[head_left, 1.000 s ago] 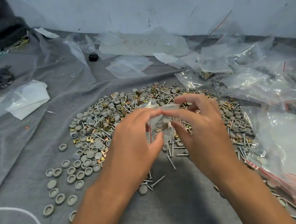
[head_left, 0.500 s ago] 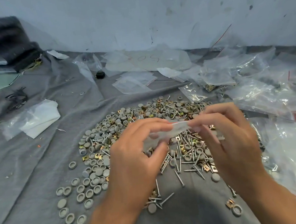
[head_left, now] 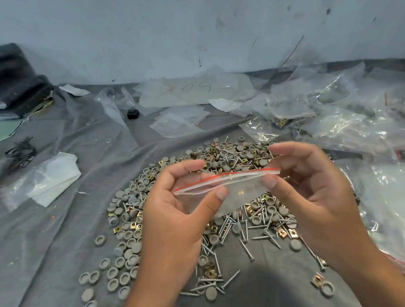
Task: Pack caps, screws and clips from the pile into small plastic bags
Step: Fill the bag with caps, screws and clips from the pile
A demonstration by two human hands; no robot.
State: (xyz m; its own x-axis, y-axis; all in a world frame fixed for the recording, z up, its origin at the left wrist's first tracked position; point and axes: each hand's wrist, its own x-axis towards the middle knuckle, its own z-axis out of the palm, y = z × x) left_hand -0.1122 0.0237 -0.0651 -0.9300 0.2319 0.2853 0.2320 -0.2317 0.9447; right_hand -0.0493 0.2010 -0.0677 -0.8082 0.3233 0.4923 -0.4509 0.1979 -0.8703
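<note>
Both hands pinch a small red-striped zip bag (head_left: 227,188) above the pile (head_left: 226,200) of grey caps, screws and brass clips: left hand (head_left: 177,213) and right hand (head_left: 313,191) at opposite ends, likely to press its seal

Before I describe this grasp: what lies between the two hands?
In the head view, only the small plastic bag spans the gap: the left hand and right hand each pinch an end of it above the pile.

grey cloth (head_left: 43,245), black cube (head_left: 133,114), blankets (head_left: 1,82)
</note>
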